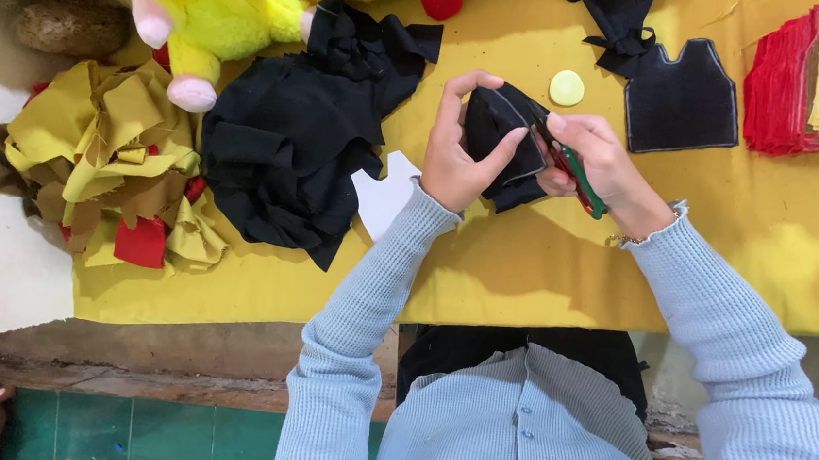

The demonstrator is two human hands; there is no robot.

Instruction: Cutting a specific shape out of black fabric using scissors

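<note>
Gripping a black fabric piece [502, 142] above the counter's [543, 260] middle, the left hand [456, 156] pinches it with curled fingers while the right hand [598, 162] closes around green-handled scissors [581, 180] touching its edge.

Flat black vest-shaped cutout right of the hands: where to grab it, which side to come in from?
The black vest-shaped cutout lies flat on the yellow cloth, so there is no raised part to grip. Probably best: pinch its straight lower edge, coming in from the near side. That edge is bare cloth. The top tabs sit close to a knotted black piece, and the red fabric stack crowds the right side.
</note>
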